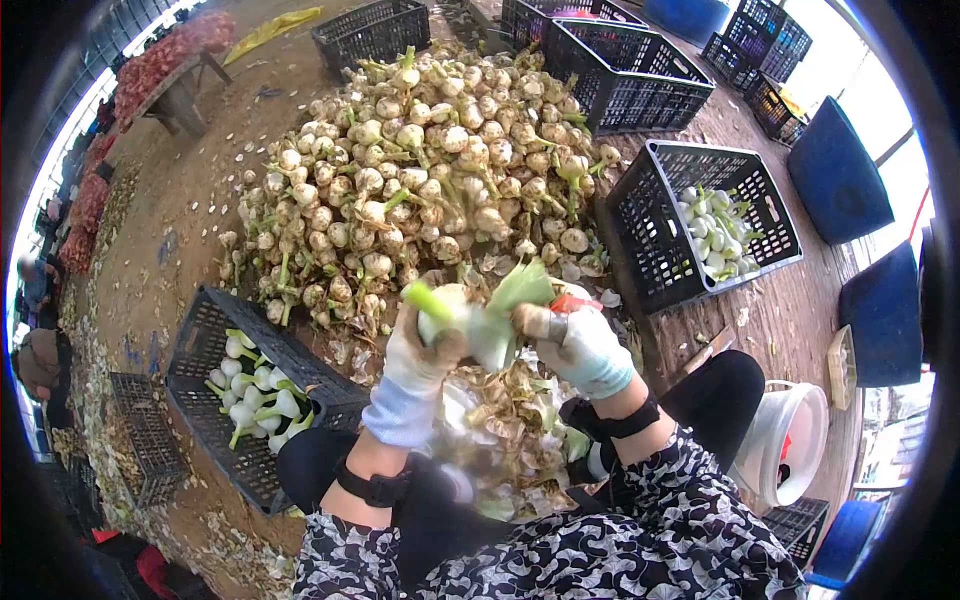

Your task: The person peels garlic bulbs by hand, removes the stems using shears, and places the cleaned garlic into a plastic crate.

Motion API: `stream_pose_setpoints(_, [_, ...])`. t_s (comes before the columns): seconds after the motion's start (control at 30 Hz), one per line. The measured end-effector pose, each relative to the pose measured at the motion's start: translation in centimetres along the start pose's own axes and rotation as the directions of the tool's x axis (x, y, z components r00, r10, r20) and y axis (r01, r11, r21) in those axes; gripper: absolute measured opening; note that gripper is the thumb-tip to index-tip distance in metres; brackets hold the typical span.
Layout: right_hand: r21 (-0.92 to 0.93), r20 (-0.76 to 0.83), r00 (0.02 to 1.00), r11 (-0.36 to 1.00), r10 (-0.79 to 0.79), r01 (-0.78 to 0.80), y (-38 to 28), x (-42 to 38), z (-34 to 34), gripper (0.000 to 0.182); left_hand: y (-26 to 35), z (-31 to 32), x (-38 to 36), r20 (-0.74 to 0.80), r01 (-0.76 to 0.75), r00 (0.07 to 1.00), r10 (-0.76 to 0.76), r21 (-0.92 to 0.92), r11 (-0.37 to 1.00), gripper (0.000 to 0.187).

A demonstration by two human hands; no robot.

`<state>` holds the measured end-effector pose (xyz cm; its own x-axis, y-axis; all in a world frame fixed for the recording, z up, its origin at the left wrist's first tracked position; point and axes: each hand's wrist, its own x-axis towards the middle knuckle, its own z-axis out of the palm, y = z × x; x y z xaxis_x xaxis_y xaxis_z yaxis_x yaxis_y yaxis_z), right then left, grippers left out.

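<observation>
My left hand [425, 345], in a white glove, grips a garlic bulb [447, 308] with a green stalk. My right hand [580, 345], in a pale blue glove, pinches the bulb's green outer skin [510, 305] and also holds a small tool with a red handle [572, 300]. Both hands meet above my lap, where a heap of peeled skins [500, 440] lies. Just beyond the hands spreads a big pile of unpeeled garlic [420, 170] on the ground.
A black crate [205, 345] with peeled white bulbs sits at my left; another black crate [650, 240] with peeled bulbs is at my right. Empty crates [640, 90] stand behind the pile. A white bucket [790, 440] is by my right knee. Blue seats stand far right.
</observation>
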<state>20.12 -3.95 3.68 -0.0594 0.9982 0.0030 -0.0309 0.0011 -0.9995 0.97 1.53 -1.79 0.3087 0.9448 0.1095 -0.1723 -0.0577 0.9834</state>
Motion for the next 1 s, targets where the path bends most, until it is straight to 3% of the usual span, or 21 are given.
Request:
stream_pose_setpoints(0.03, [0.064,0.055,0.998,0.998,-0.013,0.009,-0.3,-0.2,0.1,0.02,0.5,0.5,-1.1,-0.01,0.121,0.992,-0.124,-0.161,0.979,0.084])
stream_pose_setpoints(0.07, [0.127,0.112,0.993,0.992,-0.028,0.013,-0.4,-0.2,0.1,0.019,1.0,0.4,-1.3,-0.011,0.127,0.991,-0.13,-0.163,0.978,0.084])
stream_pose_setpoints(0.13, [0.094,0.034,0.997,0.993,0.072,-0.075,0.1,0.6,-1.3,0.016,1.8,0.0,-1.4,0.117,0.219,0.974,-0.193,-0.271,0.937,0.086])
stream_pose_setpoints(0.17, [0.461,-0.007,0.987,0.876,0.163,-0.141,2.4,1.9,-2.5,0.016,2.9,0.5,-1.8,0.221,0.272,0.955,-0.199,-0.376,0.886,0.088])
stream_pose_setpoints(0.2, [0.405,-0.278,0.912,0.898,0.3,-0.172,6.3,3.8,-4.6,0.02,3.6,0.2,-1.6,0.36,0.389,0.897,-0.256,-0.368,0.845,0.091])
stream_pose_setpoints(0.23, [0.039,-0.213,0.924,0.948,0.316,-0.316,10.1,4.7,-7.0,0.023,2.5,0.2,-1.7,0.345,0.307,0.917,-0.199,-0.297,0.904,0.09])
stream_pose_setpoints(0.27, [-0.335,-0.161,0.922,0.859,0.353,-0.388,12.8,5.2,-8.5,0.027,1.4,0.0,-1.8,0.338,0.223,0.93,-0.142,-0.216,0.95,0.09])
stream_pose_setpoints(0.3, [-0.671,0.022,0.985,0.733,0.171,-0.112,14.1,4.3,-7.4,0.026,1.9,0.1,-1.5,0.336,0.22,0.932,-0.139,-0.217,0.951,0.09])
stream_pose_setpoints(0.33, [-0.856,0.264,0.962,0.474,0.064,0.204,15.5,2.7,-5.9,0.026,2.5,0.3,-1.5,0.316,0.324,0.919,-0.237,-0.258,0.91,0.092])
stream_pose_setpoints(0.37, [-0.789,0.303,0.951,0.578,0.069,0.209,17.8,2.5,-5.9,0.028,2.8,0.5,-1.6,0.302,0.424,0.892,-0.336,-0.301,0.854,0.094])
stream_pose_setpoints(0.4, [-0.789,0.302,0.95,0.579,0.073,0.206,15.8,2.7,-5.6,0.028,0.8,-0.1,-1.3,0.273,0.339,0.924,-0.269,-0.253,0.906,0.09])
stream_pose_setpoints(0.47, [-0.816,0.0,0.894,0.516,0.449,-0.259,6.7,4.2,-4.7,0.038,1.8,-0.1,-1.0,0.282,0.363,0.911,-0.301,-0.202,0.91,0.091])
stream_pose_setpoints(0.5, [-0.771,-0.018,0.851,0.535,0.525,-0.346,4.3,4.6,-4.4,0.051,1.8,0.0,-1.0,0.285,0.366,0.909,-0.304,-0.201,0.908,0.091])
stream_pose_setpoints(0.53, [-0.293,0.035,0.918,0.883,0.394,-0.368,4.5,3.4,-4.1,0.062,1.7,0.2,-1.1,0.246,0.299,0.934,-0.261,-0.137,0.944,0.091])
stream_pose_setpoints(0.6, [-0.186,0.145,0.964,0.963,0.224,-0.195,3.2,2.9,-3.1,0.068,1.9,0.6,-1.0,0.219,0.23,0.953,-0.21,-0.071,0.971,0.091])
stream_pose_setpoints(0.67, [-0.48,0.223,0.968,0.877,0.114,0.008,2.7,2.8,-1.9,0.06,2.5,0.7,-1.2,0.273,0.389,0.903,-0.332,-0.187,0.902,0.089])
stream_pose_setpoints(0.7, [-0.502,0.241,0.969,0.862,0.059,0.073,1.9,2.6,-1.8,0.05,2.6,0.4,-1.3,0.28,0.401,0.898,-0.34,-0.197,0.895,0.087])
stream_pose_setpoints(0.73, [-0.502,0.243,0.968,0.862,0.059,0.074,1.9,2.5,-2.0,0.05,2.5,0.3,-1.4,0.278,0.4,0.898,-0.34,-0.197,0.895,0.087])
stream_pose_setpoints(0.83, [0.003,0.258,0.928,0.96,0.27,-0.281,1.4,1.8,-3.2,0.037,2.7,0.2,-1.5,0.231,0.424,0.9,-0.37,-0.266,0.866,0.086])
stream_pose_setpoints(0.97, [-0.214,0.114,0.981,0.968,0.156,-0.129,0.3,1.0,-2.2,0.033,1.8,0.0,-1.3,0.198,0.326,0.933,-0.301,-0.105,0.94,0.087])
stream_pose_setpoints(1.0, [-0.548,0.114,0.992,0.836,0.054,0.018,0.3,0.9,-1.5,0.027,1.8,0.0,-1.3,0.242,0.378,0.912,-0.331,-0.185,0.907,0.086])
